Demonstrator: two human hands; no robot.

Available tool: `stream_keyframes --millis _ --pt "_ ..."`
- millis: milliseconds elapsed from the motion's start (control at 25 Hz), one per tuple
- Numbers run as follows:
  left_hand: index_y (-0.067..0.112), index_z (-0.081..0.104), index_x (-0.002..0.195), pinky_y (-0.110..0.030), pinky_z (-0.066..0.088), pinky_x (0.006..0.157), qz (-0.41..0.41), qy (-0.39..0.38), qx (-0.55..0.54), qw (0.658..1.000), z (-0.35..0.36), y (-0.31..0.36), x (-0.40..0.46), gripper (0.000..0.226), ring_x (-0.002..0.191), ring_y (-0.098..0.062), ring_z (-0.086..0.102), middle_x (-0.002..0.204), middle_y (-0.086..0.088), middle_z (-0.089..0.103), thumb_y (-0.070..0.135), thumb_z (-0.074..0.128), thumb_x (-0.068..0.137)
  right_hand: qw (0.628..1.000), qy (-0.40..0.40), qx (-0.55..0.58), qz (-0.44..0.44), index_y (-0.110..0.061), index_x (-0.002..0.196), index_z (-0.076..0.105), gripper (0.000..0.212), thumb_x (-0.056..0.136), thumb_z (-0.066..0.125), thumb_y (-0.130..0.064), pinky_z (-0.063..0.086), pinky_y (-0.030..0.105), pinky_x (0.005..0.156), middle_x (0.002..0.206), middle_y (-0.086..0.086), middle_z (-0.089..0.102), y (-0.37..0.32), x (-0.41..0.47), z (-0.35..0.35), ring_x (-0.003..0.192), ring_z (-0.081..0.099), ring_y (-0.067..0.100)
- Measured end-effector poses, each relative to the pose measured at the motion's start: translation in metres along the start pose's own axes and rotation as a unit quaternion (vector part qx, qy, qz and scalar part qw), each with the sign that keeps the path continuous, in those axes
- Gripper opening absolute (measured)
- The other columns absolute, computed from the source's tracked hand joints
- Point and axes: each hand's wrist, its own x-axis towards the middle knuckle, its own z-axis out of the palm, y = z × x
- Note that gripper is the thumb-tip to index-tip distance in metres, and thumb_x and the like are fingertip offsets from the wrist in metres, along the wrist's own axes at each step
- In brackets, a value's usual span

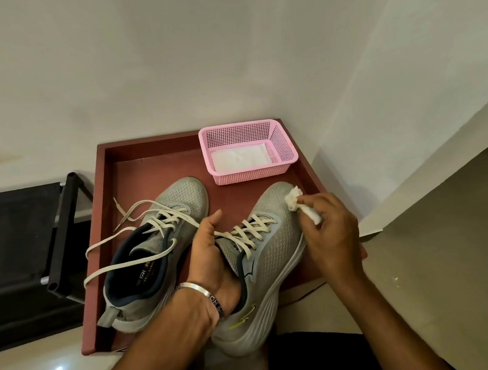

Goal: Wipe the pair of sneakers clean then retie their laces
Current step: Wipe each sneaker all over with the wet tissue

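Observation:
Two grey mesh sneakers with cream laces are on a red-brown tray (109, 179). The left sneaker (166, 221) lies flat with its laces loose and trailing over the tray's left edge. My left hand (209, 252) reaches into the collar of the right sneaker (274, 241) and grips it, holding it tilted with its heel over the tray's near edge. My right hand (329, 227) pinches a crumpled white wipe (295, 199) against the right side of that sneaker's toe.
A pink plastic basket (280, 140) with white wipes inside stands at the tray's far right corner. A black rack (55, 233) stands to the left of the tray. White walls close in behind and on the right. The floor is pale tile.

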Motion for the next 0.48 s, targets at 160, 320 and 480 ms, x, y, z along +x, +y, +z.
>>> stream_keyframes --millis 160,320,480 --pt "-0.004 0.073 0.107 -0.047 0.049 0.092 0.006 -0.001 0.007 1.0 0.002 -0.001 0.0 0.07 0.096 -0.037 0.071 0.117 -0.027 0.067 0.056 0.041 0.089 0.998 -0.051 -0.023 0.031 -0.013 0.11 0.073 0.023 0.088 0.068 -0.01 0.04 0.004 0.066 0.104 -0.005 0.064 -0.004 -0.011 -0.007 0.087 0.058 0.004" --pt "-0.004 0.073 0.107 -0.047 0.049 0.094 0.005 0.004 0.021 1.0 0.001 -0.004 -0.003 0.068 0.097 -0.037 0.07 0.116 -0.027 0.068 0.054 0.042 0.089 0.998 -0.04 -0.032 0.025 -0.013 0.11 0.073 0.024 0.087 0.07 -0.012 0.043 0.007 0.066 0.104 -0.004 0.064 -0.002 -0.016 -0.007 0.085 0.058 0.006" --pt "-0.004 0.067 0.118 -0.048 0.045 0.102 0.0 0.006 0.031 1.0 0.003 -0.006 -0.006 0.069 0.108 -0.039 0.064 0.12 -0.028 0.065 0.054 0.045 0.088 0.997 0.034 -0.037 0.056 -0.012 0.114 0.071 0.023 0.092 0.065 -0.015 0.049 0.02 0.068 0.105 0.002 0.063 0.001 0.006 -0.003 0.091 0.061 0.017"
